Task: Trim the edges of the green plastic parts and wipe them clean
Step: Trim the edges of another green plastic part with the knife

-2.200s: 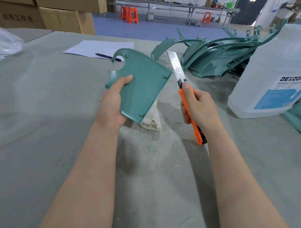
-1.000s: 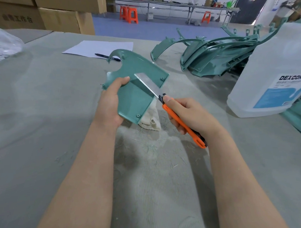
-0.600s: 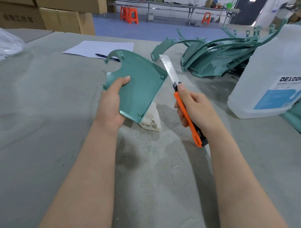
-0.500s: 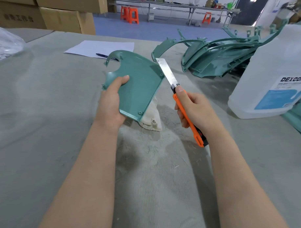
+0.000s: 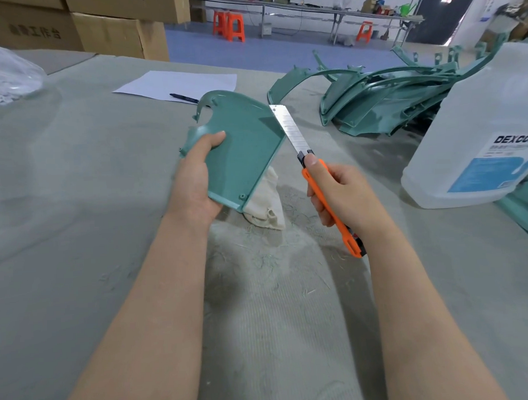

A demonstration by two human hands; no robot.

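left hand (image 5: 196, 184) gripping green plastic part (image 5: 246, 146) mid-frame, held up off the table (image 5: 76, 176), thumb on its face, right hand (image 5: 343, 197) fingers wrapped rnd orange utility knife (image 5: 293, 133), blade right at part's 3 o'clock edge, white rag (image 5: 264, 199) lying below, pile of green parts (image 5: 388, 105) at 1 o'clock, clear jug (image 5: 479, 132) at 3

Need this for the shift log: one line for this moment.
left hand: holds green plastic part | right hand: grips orange utility knife | blade: at part's right edge | white cloth: on table
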